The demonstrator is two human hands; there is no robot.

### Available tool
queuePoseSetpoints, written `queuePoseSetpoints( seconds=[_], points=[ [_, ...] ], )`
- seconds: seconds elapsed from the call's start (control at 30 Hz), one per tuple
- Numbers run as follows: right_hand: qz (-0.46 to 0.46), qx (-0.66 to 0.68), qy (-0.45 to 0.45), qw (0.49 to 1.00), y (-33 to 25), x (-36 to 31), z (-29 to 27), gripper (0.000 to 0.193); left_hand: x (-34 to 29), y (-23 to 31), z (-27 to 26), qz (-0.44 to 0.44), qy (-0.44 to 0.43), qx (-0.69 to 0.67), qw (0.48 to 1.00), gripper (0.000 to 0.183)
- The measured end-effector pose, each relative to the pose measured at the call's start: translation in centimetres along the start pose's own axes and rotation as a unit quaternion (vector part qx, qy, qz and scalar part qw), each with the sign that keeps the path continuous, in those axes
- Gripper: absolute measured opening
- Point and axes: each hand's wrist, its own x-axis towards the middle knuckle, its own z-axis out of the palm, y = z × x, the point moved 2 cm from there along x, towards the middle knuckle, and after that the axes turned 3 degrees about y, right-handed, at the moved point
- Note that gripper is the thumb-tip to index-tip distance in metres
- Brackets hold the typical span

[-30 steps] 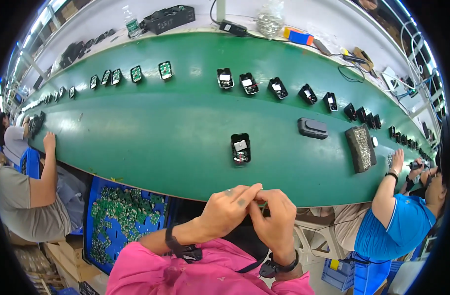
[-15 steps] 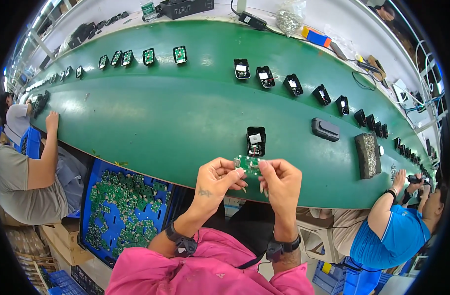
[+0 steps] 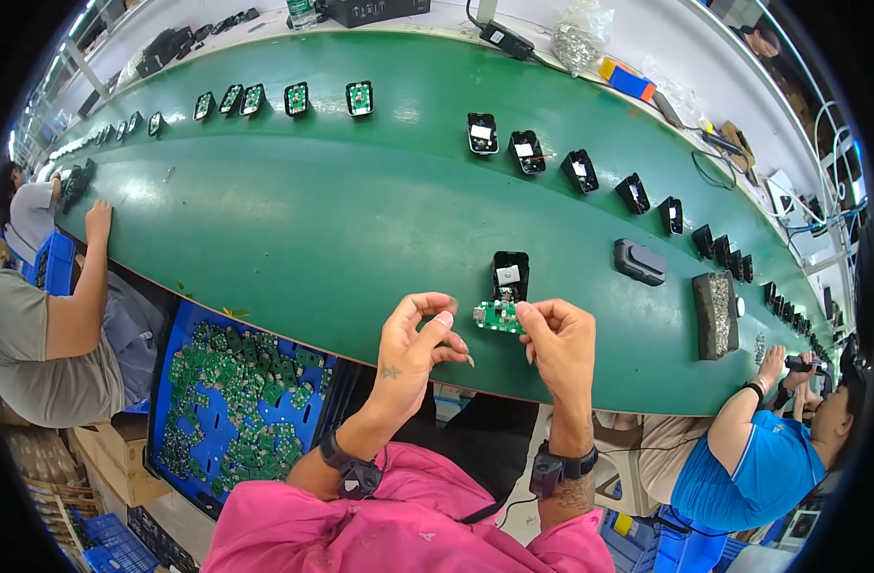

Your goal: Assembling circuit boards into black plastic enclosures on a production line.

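Note:
A small green circuit board (image 3: pixel 497 317) is pinched by its right end between the thumb and fingers of my right hand (image 3: pixel 563 349). Just left of the board, my left hand (image 3: pixel 410 346) has its fingers curled but apart, and I see nothing held in them. Directly beyond the board stands an open black housing (image 3: pixel 520 260) with a white piece inside. The board overlaps the housing's near end in view; whether they touch, I cannot tell.
Black housings with green boards (image 3: pixel 360 97) line the far left, and others with white pieces (image 3: pixel 581 172) run rightward. A closed black case (image 3: pixel 639 263) and a dark tray of small parts (image 3: pixel 712 320) lie right. A blue bin (image 3: pixel 303 417) holds many boards. Co-workers sit both sides.
My left hand has come off the circuit board and drawn slightly left. The right hand alone now holds the board, which has turned a little.

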Motion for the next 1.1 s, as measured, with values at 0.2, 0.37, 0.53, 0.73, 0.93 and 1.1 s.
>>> queuePoseSetpoints(
  seconds=[0.2,0.37,0.53,0.73,0.93,1.1],
  points=[
    [-0.079,-0.022,0.030,0.996,1.4,0.8,-0.9,0.020,2.0,0.1,0.7,0.055,-0.067,0.172,0.981,0.054],
    [-0.058,-0.037,0.017,0.997,1.0,2.9,-0.7,0.020,6.1,2.1,2.6,0.107,-0.164,0.322,0.926,0.077],
    [-0.078,-0.039,0.021,0.996,1.5,3.4,-0.3,0.019,7.5,1.1,3.6,0.029,-0.290,0.291,0.911,0.058],
    [-0.209,-0.106,0.107,0.966,-0.7,1.3,0.4,0.015,5.7,1.2,3.8,0.029,-0.248,0.277,0.928,0.052],
    [-0.334,-0.169,0.108,0.921,-3.3,-1.6,1.8,0.012,3.8,1.2,4.4,0.201,-0.176,0.372,0.889,0.048],
    [-0.345,-0.114,0.077,0.928,-2.0,-1.9,2.2,0.006,2.2,1.9,4.9,0.275,-0.166,0.412,0.852,0.049]
  ],
)
